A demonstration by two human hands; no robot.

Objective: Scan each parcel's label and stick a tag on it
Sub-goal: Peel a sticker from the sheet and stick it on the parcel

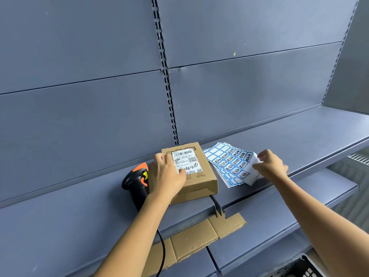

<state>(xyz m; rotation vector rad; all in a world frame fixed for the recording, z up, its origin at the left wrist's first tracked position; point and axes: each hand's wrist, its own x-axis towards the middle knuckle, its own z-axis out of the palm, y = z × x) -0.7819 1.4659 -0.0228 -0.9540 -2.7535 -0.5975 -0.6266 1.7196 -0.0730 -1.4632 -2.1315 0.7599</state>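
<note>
The left hand (pixel 167 174) rests its fingers flat on the parcel (pixel 201 176); the right hand (pixel 272 164), fingers pinching the tag sheet (pixel 229 162) corner, may tear it.

Brown parcel (pixel 191 172), blue-bordered tag sheets (pixel 229 162)

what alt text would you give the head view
A person's left hand rests on a cardboard parcel on a grey shelf while the right hand pinches the corner of a blue sticker sheet beside it. A black and orange scanner sits left of the parcel.
</note>
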